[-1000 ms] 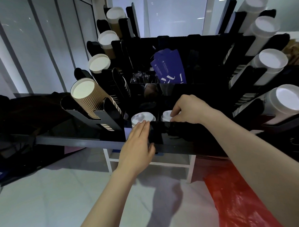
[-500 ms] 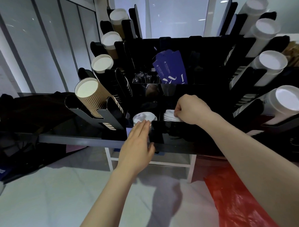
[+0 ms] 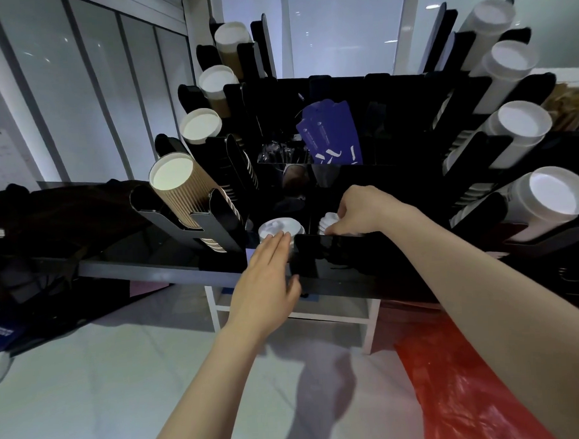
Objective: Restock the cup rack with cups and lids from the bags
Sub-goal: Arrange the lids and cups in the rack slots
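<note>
- Glass panels stand behind the desk; the rack sits on it and a pale floor lies below. Head view only.
- Change: a second ago the right lids showed a flat top under the right hand. They now lean as a fanned stack in the right front compartment, with the hand lower on them.
- Right hand: fingers curled down and clamped on the right lids. How many lids it holds cannot be told.
- Left hand: unchanged, fingers straight and together. The fingertips touch the left lids and the thumb lies against the front wall.
- Meaning for the task: judged, the right stack is being seated in its compartment and is not yet settled. The left stack appears seated.
- Edges: the front wall stands just before both stacks, and a divider separates the two compartments. Lids must clear the wall top to go in or out.
- Room: brown cups slope out near the left hand, and white cups slope out to the right. The path straight back toward the body is open.
- A red bag lies on the floor beneath the right forearm.
</note>
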`<state>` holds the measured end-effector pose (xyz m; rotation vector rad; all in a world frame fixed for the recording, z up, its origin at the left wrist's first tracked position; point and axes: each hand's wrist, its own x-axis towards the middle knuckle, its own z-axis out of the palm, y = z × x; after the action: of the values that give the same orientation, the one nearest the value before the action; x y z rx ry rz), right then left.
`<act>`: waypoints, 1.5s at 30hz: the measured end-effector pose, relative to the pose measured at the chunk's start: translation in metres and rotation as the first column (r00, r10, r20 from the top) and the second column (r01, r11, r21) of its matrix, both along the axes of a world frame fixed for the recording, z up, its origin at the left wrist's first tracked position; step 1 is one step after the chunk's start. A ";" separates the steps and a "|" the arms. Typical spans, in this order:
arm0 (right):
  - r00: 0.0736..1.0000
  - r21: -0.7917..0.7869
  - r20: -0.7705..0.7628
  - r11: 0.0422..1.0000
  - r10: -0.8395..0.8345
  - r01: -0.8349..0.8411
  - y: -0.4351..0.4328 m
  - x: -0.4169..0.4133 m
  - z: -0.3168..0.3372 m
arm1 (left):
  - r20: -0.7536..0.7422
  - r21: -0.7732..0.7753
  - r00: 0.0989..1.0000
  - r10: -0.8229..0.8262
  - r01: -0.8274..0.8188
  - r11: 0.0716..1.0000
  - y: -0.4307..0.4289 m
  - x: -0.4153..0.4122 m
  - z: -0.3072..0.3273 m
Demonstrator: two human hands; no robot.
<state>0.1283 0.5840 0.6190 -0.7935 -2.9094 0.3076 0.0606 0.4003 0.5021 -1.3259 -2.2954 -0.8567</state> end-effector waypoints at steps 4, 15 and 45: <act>1.000 0.015 -0.002 1.000 0.007 -0.007 -0.005 -0.006 0.002 | 0.014 0.005 1.000 0.010 -0.010 1.000 -0.005 -0.002 0.001; 0.979 0.146 -0.197 0.986 -0.057 0.086 -0.014 0.006 0.008 | 0.013 -0.017 1.000 0.015 -0.015 1.000 -0.010 -0.007 0.000; 0.914 0.366 -0.123 0.874 0.386 -0.320 -0.053 -0.031 -0.057 | 0.046 0.004 0.998 0.041 -0.041 0.999 -0.024 -0.008 -0.016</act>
<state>0.0971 0.5307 0.5618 -0.1610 -2.7899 -0.0903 0.0529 0.3767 0.4857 -1.2653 -2.3457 -0.8876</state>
